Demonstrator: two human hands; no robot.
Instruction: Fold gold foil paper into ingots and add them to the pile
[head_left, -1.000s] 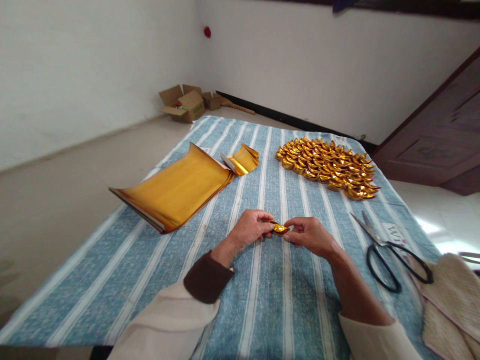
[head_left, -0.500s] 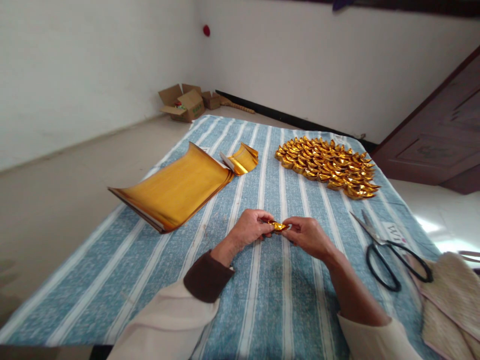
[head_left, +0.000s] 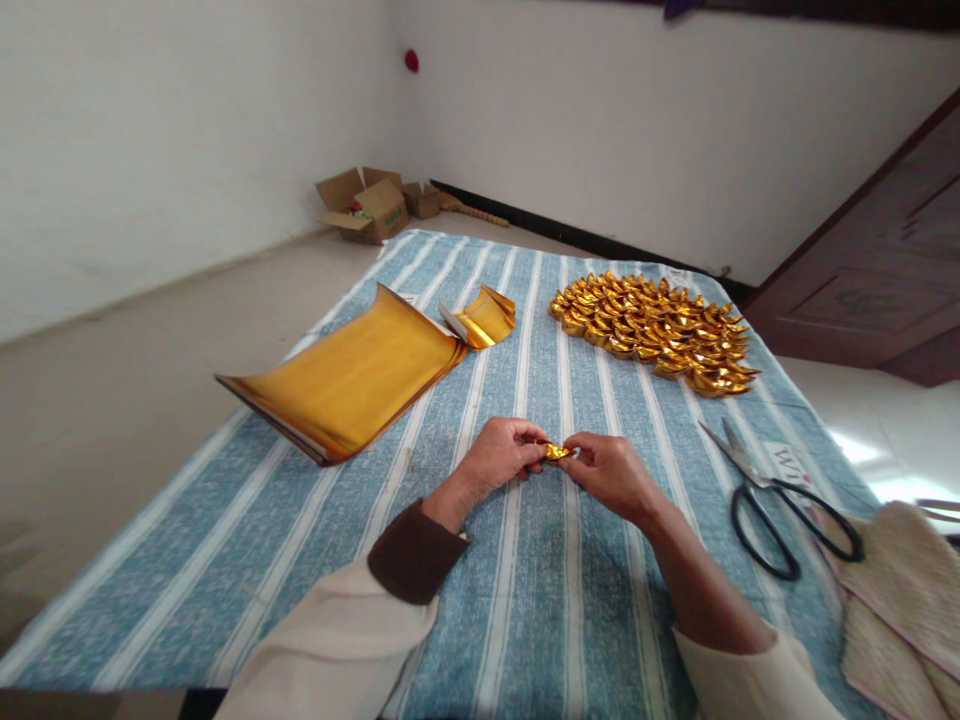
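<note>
A small folded gold foil piece (head_left: 556,452) is pinched between my left hand (head_left: 501,455) and my right hand (head_left: 611,471), just above the blue striped cloth (head_left: 540,590). Fingertips of both hands close on its two ends. To the far left lies a stack of gold foil sheets (head_left: 352,375) with its top sheet curling up. A smaller curled gold sheet (head_left: 484,318) rests beyond it. A pile of finished gold foil ingots (head_left: 654,332) sits at the far right of the cloth.
Black-handled scissors (head_left: 776,510) lie on the cloth to my right. A woven beige mat (head_left: 900,600) overlaps the right edge. On the floor in the far corner stand open cardboard boxes (head_left: 367,205). A dark wooden door (head_left: 885,270) is at right.
My hands have drawn slightly closer together, and the gold piece between them looks more compressed. Everything else on the cloth is unchanged.
</note>
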